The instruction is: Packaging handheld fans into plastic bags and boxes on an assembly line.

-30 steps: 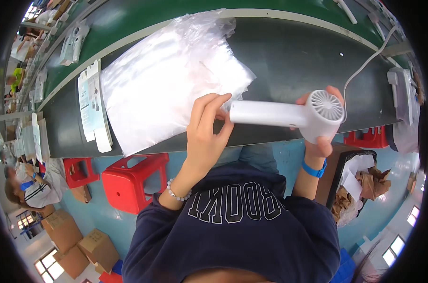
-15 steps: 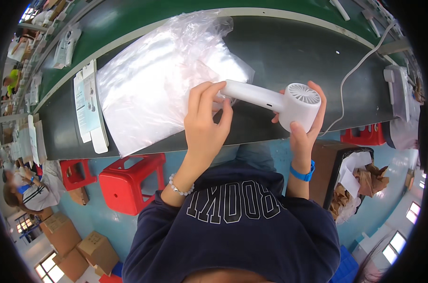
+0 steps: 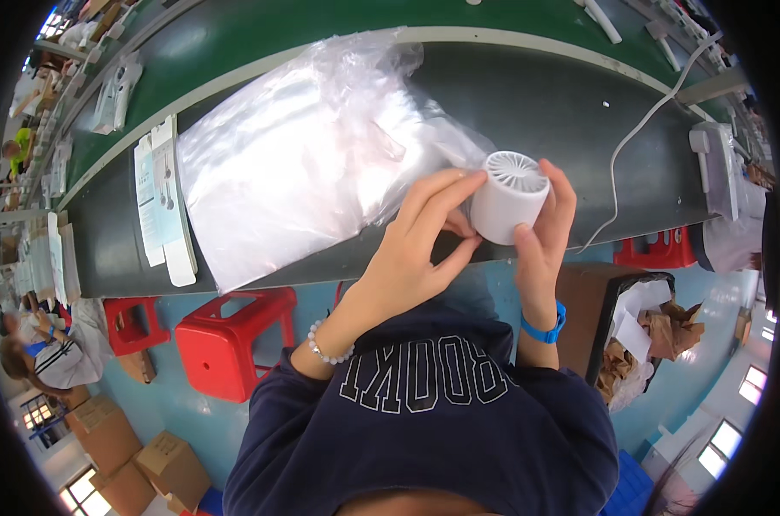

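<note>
Green worktop (image 3: 510,13) runs along the far side of the room, well beyond the fingertips, and nearer lies a dark bench (image 3: 570,95) with the person's arms reaching over its near edge. Between the two sets of fingers sits a white fan head (image 3: 506,211), a round drum whose slatted face is turned up toward the wearer, presumably so it can be looked over. Any handle is hidden from where I stand.

On the drum's right side, the right hand (image 3: 545,254) has it grasped, thumb in front and fingers wrapping behind, which seems to carry the weight. The left hand (image 3: 417,241) meets the opposite side with bent fingers, one tip touching the upper rim; whether it pinches or merely steadies, I cannot tell.

To the left of the left fingers spreads clear plastic film (image 3: 269,181), its crumpled edge reaching just behind the drum, probably laid there to be within easy reach. Flat printed cartons (image 3: 176,215) lie farther left, past the film, likely set aside so they stay uncovered. Off to the right of the right fingers, a white cable (image 3: 614,163) trails across the bench, apart from the hands and perhaps kept out of their way.
</note>
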Demonstrator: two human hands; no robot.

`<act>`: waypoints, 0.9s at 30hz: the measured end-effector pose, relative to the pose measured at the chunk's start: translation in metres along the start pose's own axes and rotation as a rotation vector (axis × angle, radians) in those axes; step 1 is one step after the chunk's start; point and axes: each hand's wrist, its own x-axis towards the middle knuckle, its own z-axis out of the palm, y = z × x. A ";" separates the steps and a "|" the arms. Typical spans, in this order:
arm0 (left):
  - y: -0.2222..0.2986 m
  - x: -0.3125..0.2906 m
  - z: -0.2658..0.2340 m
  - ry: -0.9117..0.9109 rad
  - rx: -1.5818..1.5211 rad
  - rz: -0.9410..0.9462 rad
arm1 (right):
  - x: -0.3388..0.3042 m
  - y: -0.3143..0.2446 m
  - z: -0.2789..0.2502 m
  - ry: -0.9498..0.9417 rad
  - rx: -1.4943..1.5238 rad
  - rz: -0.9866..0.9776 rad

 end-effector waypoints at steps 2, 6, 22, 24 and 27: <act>0.005 0.000 -0.006 -0.027 -0.042 -0.019 | -0.005 -0.001 -0.009 -0.011 -0.350 -0.105; 0.010 0.002 -0.014 -0.162 -0.147 -0.024 | -0.007 -0.013 -0.007 -0.114 -0.517 -0.178; 0.009 -0.002 -0.014 0.183 -0.267 -0.573 | -0.016 -0.001 0.027 0.086 -0.537 -0.213; 0.006 -0.003 -0.009 0.288 -0.139 -0.374 | -0.018 0.003 0.026 0.079 -0.610 -0.197; 0.002 -0.001 -0.011 0.224 0.258 0.064 | -0.018 0.001 0.029 0.077 -0.686 -0.252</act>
